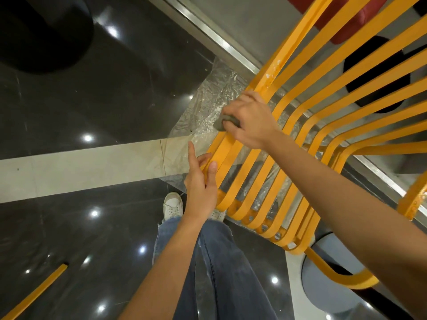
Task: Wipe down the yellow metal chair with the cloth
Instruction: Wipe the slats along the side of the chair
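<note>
The yellow metal chair [323,125] fills the right half of the view, its curved slats running from the seat up into the back. My right hand [250,120] is closed around a small grey cloth [225,122], which it presses on the leftmost slat where seat and back bend. My left hand [201,181] rests against the seat's left edge slat, thumb on top of the bar and fingers spread, holding nothing. White specks mark the slat above my right hand.
A clear plastic sheet [208,107] with white dust lies on the floor under the chair. The floor is glossy dark tile with a pale strip [80,165]. My jeans and white shoe [172,205] are below. A yellow bar [34,294] lies bottom left.
</note>
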`<control>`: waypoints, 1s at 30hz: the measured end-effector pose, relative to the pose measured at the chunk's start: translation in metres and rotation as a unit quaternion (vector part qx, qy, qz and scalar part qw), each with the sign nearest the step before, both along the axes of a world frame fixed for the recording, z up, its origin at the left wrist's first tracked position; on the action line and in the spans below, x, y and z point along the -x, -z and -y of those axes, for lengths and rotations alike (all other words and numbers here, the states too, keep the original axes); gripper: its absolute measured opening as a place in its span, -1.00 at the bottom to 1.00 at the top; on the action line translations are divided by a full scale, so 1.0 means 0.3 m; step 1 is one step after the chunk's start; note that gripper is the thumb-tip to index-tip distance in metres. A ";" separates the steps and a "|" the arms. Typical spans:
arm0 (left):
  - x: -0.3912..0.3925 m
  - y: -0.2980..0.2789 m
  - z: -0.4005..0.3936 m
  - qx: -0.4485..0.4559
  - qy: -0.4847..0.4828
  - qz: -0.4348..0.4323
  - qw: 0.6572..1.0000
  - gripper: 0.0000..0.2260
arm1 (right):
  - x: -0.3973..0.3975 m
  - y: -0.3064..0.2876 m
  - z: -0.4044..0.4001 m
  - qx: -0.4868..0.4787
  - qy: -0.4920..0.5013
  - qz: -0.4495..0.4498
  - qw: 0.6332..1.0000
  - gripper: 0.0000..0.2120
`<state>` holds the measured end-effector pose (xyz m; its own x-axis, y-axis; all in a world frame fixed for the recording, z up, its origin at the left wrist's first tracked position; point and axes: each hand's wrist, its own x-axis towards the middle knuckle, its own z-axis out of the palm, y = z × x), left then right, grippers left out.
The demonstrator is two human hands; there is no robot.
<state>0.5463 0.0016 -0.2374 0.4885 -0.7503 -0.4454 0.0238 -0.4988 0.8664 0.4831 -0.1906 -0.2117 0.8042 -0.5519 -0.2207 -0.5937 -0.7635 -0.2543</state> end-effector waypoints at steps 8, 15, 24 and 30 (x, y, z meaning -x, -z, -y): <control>-0.006 0.026 -0.005 0.001 -0.032 -0.010 0.999 -0.34 | 0.038 0.010 -0.001 0.036 -0.050 0.014 0.998 -0.68; -0.010 0.014 0.004 -0.014 -0.033 -0.029 0.999 -0.30 | 0.067 0.032 -0.101 -0.015 -0.142 0.034 0.989 -0.74; -0.006 0.020 0.003 0.003 -0.024 -0.025 0.999 -0.34 | 0.072 0.051 -0.145 -0.009 -0.048 0.094 0.994 -0.79; -0.006 0.026 0.003 0.028 -0.013 -0.022 0.999 -0.43 | 0.019 0.061 -0.447 -0.218 0.359 0.353 0.836 -0.50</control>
<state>0.5482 0.0006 -0.2453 0.4886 -0.7624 -0.4242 0.0741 -0.4482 0.8909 0.4774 -0.0566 -0.2299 0.3154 -0.9391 -0.1364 -0.4443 -0.0191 -0.8957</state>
